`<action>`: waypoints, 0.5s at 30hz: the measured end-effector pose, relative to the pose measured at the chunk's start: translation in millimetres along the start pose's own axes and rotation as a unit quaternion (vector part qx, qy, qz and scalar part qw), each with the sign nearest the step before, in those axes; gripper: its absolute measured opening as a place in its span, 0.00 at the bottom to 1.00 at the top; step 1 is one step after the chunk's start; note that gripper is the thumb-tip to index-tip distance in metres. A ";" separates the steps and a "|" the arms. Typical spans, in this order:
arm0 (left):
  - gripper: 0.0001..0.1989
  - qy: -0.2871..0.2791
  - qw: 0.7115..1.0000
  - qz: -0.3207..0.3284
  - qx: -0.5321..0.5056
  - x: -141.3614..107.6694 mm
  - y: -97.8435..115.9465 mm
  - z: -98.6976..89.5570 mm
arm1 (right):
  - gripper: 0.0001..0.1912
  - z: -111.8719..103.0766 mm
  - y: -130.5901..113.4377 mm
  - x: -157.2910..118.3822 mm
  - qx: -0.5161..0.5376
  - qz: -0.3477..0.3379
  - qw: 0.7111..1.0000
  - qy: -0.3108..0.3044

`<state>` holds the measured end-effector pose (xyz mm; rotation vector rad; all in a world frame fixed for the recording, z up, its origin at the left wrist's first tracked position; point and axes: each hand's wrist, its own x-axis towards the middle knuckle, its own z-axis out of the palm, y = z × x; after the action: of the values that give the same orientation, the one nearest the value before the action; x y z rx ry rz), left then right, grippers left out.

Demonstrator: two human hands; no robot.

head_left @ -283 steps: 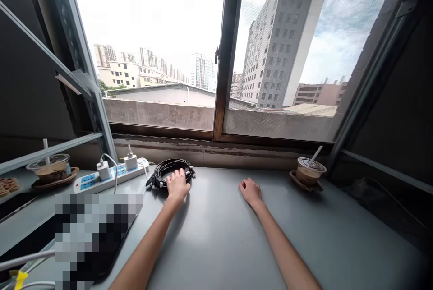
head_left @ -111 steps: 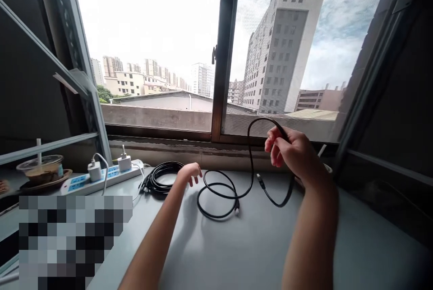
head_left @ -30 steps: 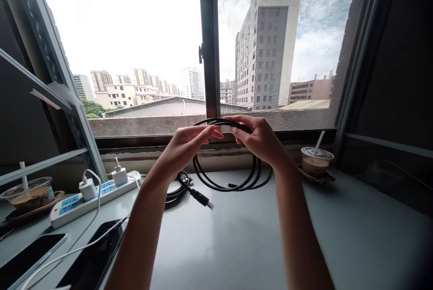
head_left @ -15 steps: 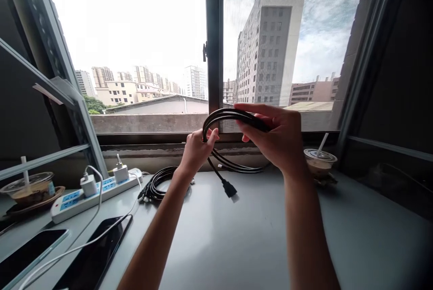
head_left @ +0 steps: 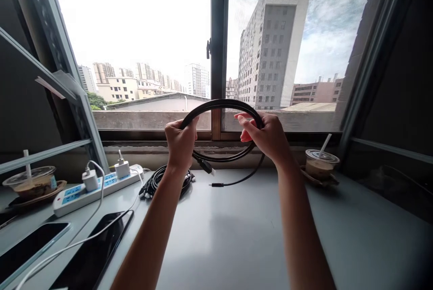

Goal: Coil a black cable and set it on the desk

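A black cable [head_left: 219, 104] is looped into a round coil, held up above the desk between my two hands. My left hand [head_left: 181, 141] is closed around the coil's left side, thumb on top. On the right side, my right hand [head_left: 267, 134] grips the coil with bent fingers. One cable end, a black plug [head_left: 205, 166] with a pale tip, hangs near my left hand. The other end, a thin black plug [head_left: 216, 185], dangles below the coil and points left. Behind my left forearm, another coiled black cable [head_left: 154, 184] lies on the desk.
A white power strip [head_left: 77, 200] with chargers lies at left, near a phone [head_left: 37, 249] and a larger dark device [head_left: 98, 245] crossed by a white cord. Cups stand at the left [head_left: 30, 184] and right [head_left: 321, 163]. A window [head_left: 219, 55] rises behind the grey desk [head_left: 250, 236].
The coil has opened into a rounder loop. My left hand has moved left, and my right hand has turned and come down onto the coil's right side. Both plug ends now show.
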<state>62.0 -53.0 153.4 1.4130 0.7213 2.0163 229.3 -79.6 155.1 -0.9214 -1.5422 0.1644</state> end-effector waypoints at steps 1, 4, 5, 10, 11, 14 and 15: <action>0.24 -0.010 0.999 -0.019 -0.034 -3.6 2.9 3.0 | 0.13 2.6 -3.6 -0.7 0.036 0.006 0.999 0.003; 0.24 -0.038 0.991 -0.078 -0.099 -12.0 3.0 12.1 | 0.13 3.7 -12.6 -1.8 0.150 0.041 0.986 0.060; 0.23 -0.051 0.989 -0.095 -0.101 -13.5 -1.0 14.7 | 0.11 1.2 -14.1 -1.8 0.187 0.063 0.978 0.071; 0.15 -0.149 0.965 -0.215 -0.027 -19.1 -38.8 26.3 | 0.07 -18.9 -20.2 -2.9 0.280 0.143 0.949 0.040; 0.13 -0.159 0.958 -0.239 -0.017 -21.1 -45.5 28.6 | 0.07 -20.8 -22.8 -3.7 0.284 0.146 0.946 0.055; 0.12 -0.178 0.944 -0.278 -0.012 -27.7 -56.5 34.5 | 0.08 -18.9 -33.1 -6.5 0.291 0.145 0.938 0.117; 0.13 -0.188 0.941 -0.283 -0.015 -29.2 -57.3 35.5 | 0.08 -16.4 -36.5 -7.4 0.291 0.142 0.937 0.133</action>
<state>112.1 -30.4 104.7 1.3263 0.8042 1.2686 226.9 -115.3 174.7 -0.6478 -1.0122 0.6426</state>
